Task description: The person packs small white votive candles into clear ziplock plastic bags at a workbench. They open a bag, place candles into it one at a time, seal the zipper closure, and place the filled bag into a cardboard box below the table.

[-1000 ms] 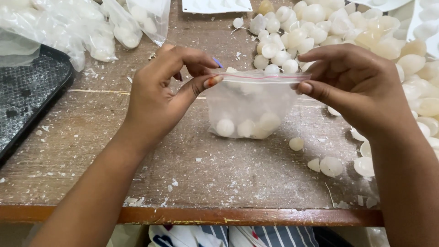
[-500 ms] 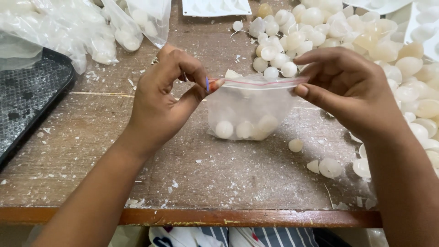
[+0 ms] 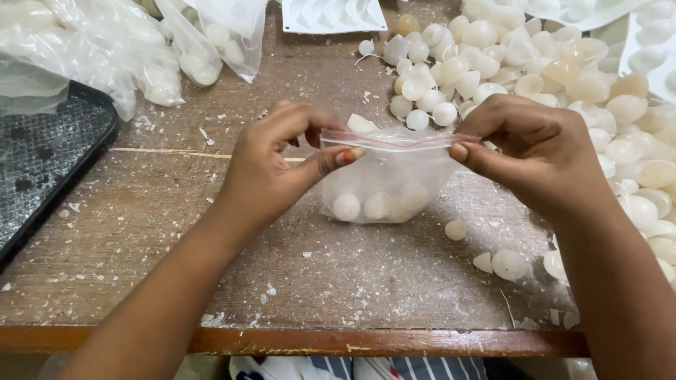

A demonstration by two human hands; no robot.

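Between the hands, a clear glossy plastic bag (image 3: 389,176); beneath, a rough, dusty wooden table (image 3: 338,281); the white pieces (image 3: 521,63) beyond the right hand look perhaps waxy.

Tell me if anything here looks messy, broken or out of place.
Yes. White crumbs and broken shell pieces litter the wooden table beside the small clear bag pinched by the left hand and right hand.

Bare counter (image 3: 352,281) lies open toward the near edge. White shell pieces (image 3: 535,63) crowd the right and far side; filled plastic bags (image 3: 105,49) and a black tray (image 3: 42,162) block the left.
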